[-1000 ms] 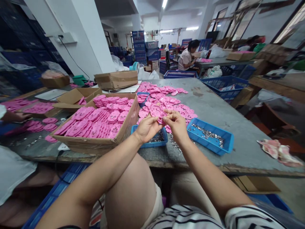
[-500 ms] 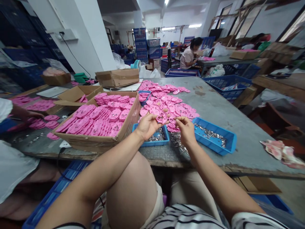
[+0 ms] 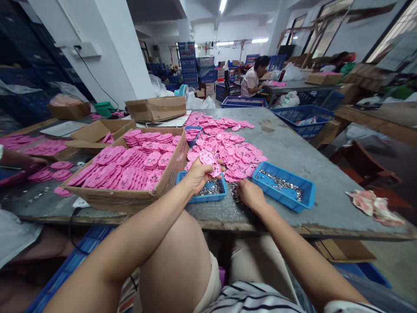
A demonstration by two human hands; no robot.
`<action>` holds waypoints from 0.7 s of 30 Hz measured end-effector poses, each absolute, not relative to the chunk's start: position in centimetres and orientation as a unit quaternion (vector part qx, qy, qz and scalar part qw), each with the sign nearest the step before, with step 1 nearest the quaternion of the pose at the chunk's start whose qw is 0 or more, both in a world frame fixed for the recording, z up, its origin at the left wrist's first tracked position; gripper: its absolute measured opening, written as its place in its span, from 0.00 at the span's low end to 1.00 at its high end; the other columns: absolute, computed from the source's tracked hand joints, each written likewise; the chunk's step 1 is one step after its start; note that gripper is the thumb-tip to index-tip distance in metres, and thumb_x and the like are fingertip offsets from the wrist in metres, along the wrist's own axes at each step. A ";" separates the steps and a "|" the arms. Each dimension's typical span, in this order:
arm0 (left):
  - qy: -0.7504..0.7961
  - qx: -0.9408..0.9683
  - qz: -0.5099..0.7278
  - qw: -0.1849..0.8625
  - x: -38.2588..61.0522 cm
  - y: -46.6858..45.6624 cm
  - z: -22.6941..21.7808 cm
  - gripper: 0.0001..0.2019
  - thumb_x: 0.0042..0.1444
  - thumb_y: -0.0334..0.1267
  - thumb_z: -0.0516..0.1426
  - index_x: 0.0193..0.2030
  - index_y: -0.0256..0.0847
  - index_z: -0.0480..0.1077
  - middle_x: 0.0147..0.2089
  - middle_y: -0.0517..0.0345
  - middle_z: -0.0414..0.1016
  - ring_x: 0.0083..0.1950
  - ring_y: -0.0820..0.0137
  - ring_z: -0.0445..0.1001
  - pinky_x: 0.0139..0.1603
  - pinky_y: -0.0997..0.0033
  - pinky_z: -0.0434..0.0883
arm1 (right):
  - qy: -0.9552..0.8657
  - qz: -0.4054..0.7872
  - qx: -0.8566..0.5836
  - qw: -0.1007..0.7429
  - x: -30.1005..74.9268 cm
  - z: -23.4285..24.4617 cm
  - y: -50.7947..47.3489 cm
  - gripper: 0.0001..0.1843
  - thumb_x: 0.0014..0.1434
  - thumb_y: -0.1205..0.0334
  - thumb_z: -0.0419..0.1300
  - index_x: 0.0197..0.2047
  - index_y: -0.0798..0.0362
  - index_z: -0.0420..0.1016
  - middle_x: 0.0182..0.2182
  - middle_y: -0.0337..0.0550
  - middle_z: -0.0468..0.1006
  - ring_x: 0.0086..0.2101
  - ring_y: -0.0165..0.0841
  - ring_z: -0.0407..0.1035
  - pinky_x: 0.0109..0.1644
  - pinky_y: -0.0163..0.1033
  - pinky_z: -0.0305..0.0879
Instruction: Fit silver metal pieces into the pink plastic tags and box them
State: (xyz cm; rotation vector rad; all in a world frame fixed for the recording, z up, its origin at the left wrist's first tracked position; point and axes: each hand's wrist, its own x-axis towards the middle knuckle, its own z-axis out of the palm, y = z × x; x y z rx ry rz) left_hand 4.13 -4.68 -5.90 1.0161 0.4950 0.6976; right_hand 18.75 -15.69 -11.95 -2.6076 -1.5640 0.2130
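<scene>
My left hand [image 3: 199, 174] is closed on a pink plastic piece [image 3: 208, 159] with a rounded, scalloped outline and holes in it. It holds the piece above a small blue tray [image 3: 202, 199] of tiny shiny metal parts. My right hand [image 3: 250, 194] is down at the tabletop, fingers bent into a loose pile of metal parts [image 3: 235, 194]; its fingertips are hidden, so what they pinch does not show. Right of that hand lies a longer blue tray [image 3: 282, 188] with more metal parts. Beyond both hands spreads a heap of pink pieces [image 3: 228, 150].
On the left stands a cardboard box [image 3: 110, 198] packed with stacked pink pieces. A co-worker's hand [image 3: 35, 161] is at the far left beside more pink pieces. A crumpled cloth [image 3: 374, 206] lies near the right edge of the grey table [image 3: 325, 204]. Another person [image 3: 250, 80] sits farther back.
My right hand has moved down from beside the pink piece to the metal pile. My left hand still holds the piece, now turned somewhat. The whole view has shifted slightly.
</scene>
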 end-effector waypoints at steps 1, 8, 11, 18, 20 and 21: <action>0.234 0.475 0.321 0.786 4.2 -4.6 -6.0 0.19 0.36 0.21 0.56 0.39 0.35 0.67 0.39 0.51 0.79 0.38 0.63 0.80 0.34 0.68 0.79 | -0.500 0.074 -0.860 0.075 19.1 -12.0 -15.6 0.11 0.63 0.70 0.51 0.40 0.54 0.75 0.44 0.53 0.79 0.42 0.40 0.75 0.35 0.37 0.57; 0.244 0.497 0.280 0.784 4.3 -4.6 -6.3 0.16 0.35 0.23 0.55 0.35 0.36 0.68 0.33 0.53 0.78 0.29 0.68 0.78 0.22 0.75 0.73 | -0.445 0.113 -0.784 0.418 21.3 -11.9 -14.7 0.08 0.51 0.66 0.60 0.23 0.50 0.67 0.24 0.39 0.76 0.27 0.33 0.68 0.33 0.36 0.58; 0.257 0.514 0.220 0.788 4.3 -4.8 -6.6 0.16 0.35 0.23 0.56 0.35 0.36 0.68 0.29 0.56 0.77 0.25 0.70 0.76 0.18 0.77 0.70 | -0.441 0.135 -0.711 0.531 21.0 -11.5 -14.4 0.09 0.48 0.59 0.63 0.23 0.50 0.68 0.22 0.38 0.75 0.25 0.32 0.65 0.31 0.37 0.59; 0.268 0.528 0.160 0.790 4.6 -5.1 -7.4 0.13 0.40 0.25 0.62 0.35 0.33 0.68 0.29 0.52 0.77 0.22 0.69 0.75 0.14 0.78 0.63 | -0.581 0.096 -0.619 0.519 18.0 -9.2 -14.3 0.04 0.51 0.64 0.61 0.26 0.49 0.72 0.29 0.41 0.78 0.33 0.36 0.71 0.39 0.41 0.65; 0.265 0.526 0.168 0.790 4.6 -5.1 -7.4 0.13 0.40 0.24 0.61 0.35 0.33 0.68 0.28 0.52 0.76 0.22 0.68 0.75 0.14 0.77 0.63 | -0.597 0.085 -0.617 0.505 17.8 -8.8 -14.4 0.05 0.52 0.65 0.60 0.26 0.48 0.72 0.29 0.41 0.78 0.34 0.36 0.71 0.40 0.41 0.65; 0.263 0.526 0.173 0.790 4.6 -5.1 -7.3 0.12 0.40 0.24 0.61 0.35 0.33 0.68 0.28 0.52 0.76 0.23 0.68 0.75 0.14 0.77 0.63 | -0.598 0.084 -0.618 0.504 17.8 -8.7 -14.4 0.05 0.53 0.65 0.60 0.26 0.48 0.72 0.29 0.41 0.78 0.33 0.36 0.71 0.40 0.41 0.65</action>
